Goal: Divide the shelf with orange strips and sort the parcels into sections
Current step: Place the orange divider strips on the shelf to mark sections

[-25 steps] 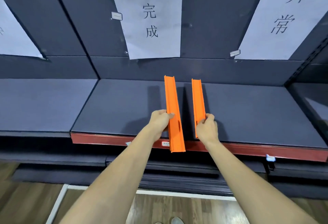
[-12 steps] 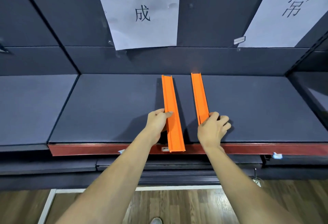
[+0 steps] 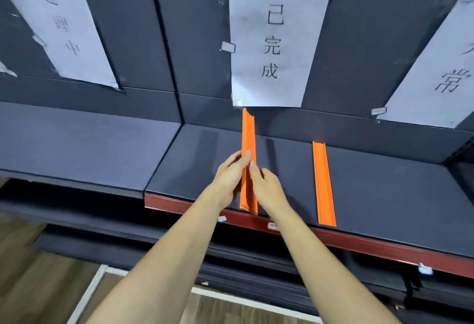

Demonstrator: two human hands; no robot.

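The right hand (image 3: 269, 187) has let go of the right strip (image 3: 323, 185), now lying on the shelf (image 3: 384, 195); both hands, left (image 3: 230, 177) included, now grip the left strip (image 3: 248, 139), placing next.

head view. left hand (image 3: 230, 177) and right hand (image 3: 266, 187) both grip one orange strip (image 3: 248, 149) from either side above the dark shelf (image 3: 384, 195), its far end tilted up toward a paper sign (image 3: 277, 41). a second orange strip (image 3: 323, 185) lies flat on the shelf, well apart to the right, its near end at the red front edge (image 3: 359, 241).
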